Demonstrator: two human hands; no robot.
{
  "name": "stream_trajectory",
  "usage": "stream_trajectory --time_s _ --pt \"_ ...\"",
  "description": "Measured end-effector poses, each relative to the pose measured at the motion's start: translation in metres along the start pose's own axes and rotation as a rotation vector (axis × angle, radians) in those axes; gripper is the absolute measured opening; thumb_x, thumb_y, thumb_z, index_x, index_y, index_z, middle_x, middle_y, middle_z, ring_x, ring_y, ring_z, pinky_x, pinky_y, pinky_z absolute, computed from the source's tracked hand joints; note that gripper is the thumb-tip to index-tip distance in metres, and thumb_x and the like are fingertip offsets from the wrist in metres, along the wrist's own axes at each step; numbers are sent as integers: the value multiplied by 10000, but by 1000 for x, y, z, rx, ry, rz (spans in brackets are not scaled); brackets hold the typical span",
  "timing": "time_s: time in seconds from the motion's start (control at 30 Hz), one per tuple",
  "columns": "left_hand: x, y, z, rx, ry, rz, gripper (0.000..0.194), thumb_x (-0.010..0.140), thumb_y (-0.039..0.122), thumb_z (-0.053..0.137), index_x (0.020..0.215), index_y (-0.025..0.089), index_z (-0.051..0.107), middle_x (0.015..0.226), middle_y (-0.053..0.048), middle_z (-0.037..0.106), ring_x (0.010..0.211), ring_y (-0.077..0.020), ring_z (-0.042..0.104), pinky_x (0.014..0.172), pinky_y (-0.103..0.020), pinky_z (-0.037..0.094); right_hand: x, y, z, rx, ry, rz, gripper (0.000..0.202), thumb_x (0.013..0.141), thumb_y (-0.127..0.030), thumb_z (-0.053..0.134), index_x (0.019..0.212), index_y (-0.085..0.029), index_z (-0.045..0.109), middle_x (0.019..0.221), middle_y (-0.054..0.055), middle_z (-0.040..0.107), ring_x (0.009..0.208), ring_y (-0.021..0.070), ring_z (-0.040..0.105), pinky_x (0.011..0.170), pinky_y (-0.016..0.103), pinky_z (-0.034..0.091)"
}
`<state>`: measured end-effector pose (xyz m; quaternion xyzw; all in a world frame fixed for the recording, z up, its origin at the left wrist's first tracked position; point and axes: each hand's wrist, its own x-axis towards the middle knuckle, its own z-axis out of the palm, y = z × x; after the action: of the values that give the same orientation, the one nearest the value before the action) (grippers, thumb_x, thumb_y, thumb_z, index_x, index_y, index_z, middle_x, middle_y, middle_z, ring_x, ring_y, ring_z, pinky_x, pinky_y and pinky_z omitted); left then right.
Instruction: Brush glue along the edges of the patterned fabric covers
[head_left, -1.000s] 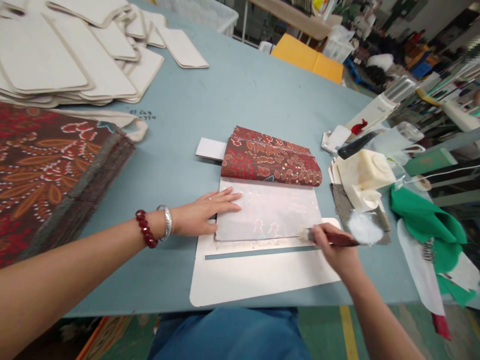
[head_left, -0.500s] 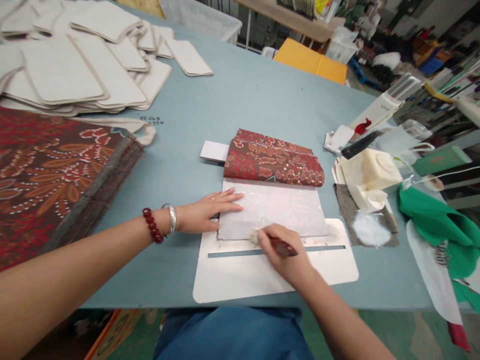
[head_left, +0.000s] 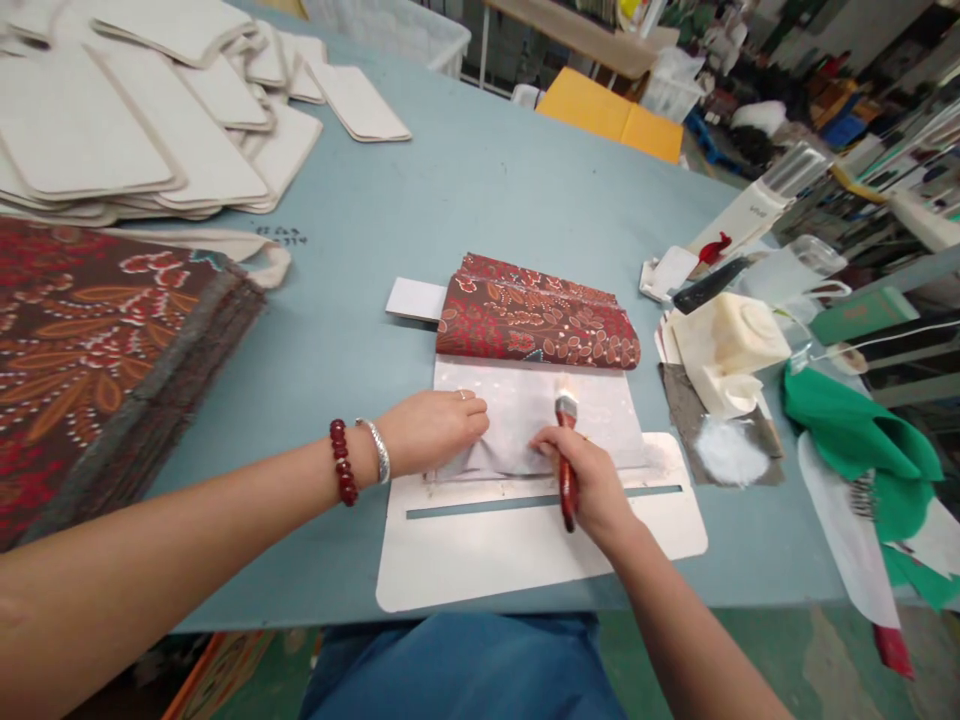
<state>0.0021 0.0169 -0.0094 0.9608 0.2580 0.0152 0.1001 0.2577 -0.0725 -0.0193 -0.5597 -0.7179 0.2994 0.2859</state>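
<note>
- Blue-grey table (head_left: 360, 220) spreads beneath everything in hand.
- Cream panels (head_left: 82, 120) lie in an overlapping pile at the far left.
- A stack of patterned fabric (head_left: 90, 340), red, brown and orange, sits on the left, nearer than the panels, its frayed edges facing right.
- A white board (head_left: 525, 555) with rounded corners and one long narrow slot lies at the near edge, middle.
- Pale cloth (head_left: 517, 400) lies in the middle, its near edge over the board's far part, wrinkled beside the left hand.
- A patterned flap (head_left: 536, 320) lies folded along the pale cloth's far side.
- Green cloth (head_left: 862, 420) is bunched at the right.
- A cream container (head_left: 735, 335) lies right of the flap.
- The left hand (head_left: 439, 430) rests on the pale cloth's left part, fingers bent and together; whether they pinch it, I cannot tell.
- The right hand (head_left: 589, 475) has its fingers closed round a brush, thumb side low over the pale cloth.
- White paste (head_left: 731, 450) sits near the container.
- The brush (head_left: 568, 470) has a red-brown handle pointing near, pale bristles far.
</note>
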Motion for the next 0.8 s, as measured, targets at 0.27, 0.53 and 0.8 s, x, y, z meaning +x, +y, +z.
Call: stream_trajectory --time_s 0.27,0.53,0.8 --pt "9 8 -9 -246 19 -179 161 927 284 505 868 181 612 895 -66 637 819 -213 593 703 -321 456 16 -9 26 -459 -34 -153 217 926 -167 550 1142 -185 556 997 104 650 951 265 588 800 358 485" --pt "-13 15 -7 -37 27 -310 196 910 123 442 935 153 634 1027 -147 633 995 -295 591 835 -407 480 -8 47 -18 -676 69 -169 382 824 -40 438 1148 -176 587 1021 132 637 932 275 571 820 389 475" --pt "41 -87 -40 -147 441 -639 212 925 290 506 906 145 659 907 -71 676 828 -189 606 753 -308 441 -52 89 -128 -515 487 262 349 985 -472 482 1177 -200 584 876 64 707 725 213 654 706 346 501"
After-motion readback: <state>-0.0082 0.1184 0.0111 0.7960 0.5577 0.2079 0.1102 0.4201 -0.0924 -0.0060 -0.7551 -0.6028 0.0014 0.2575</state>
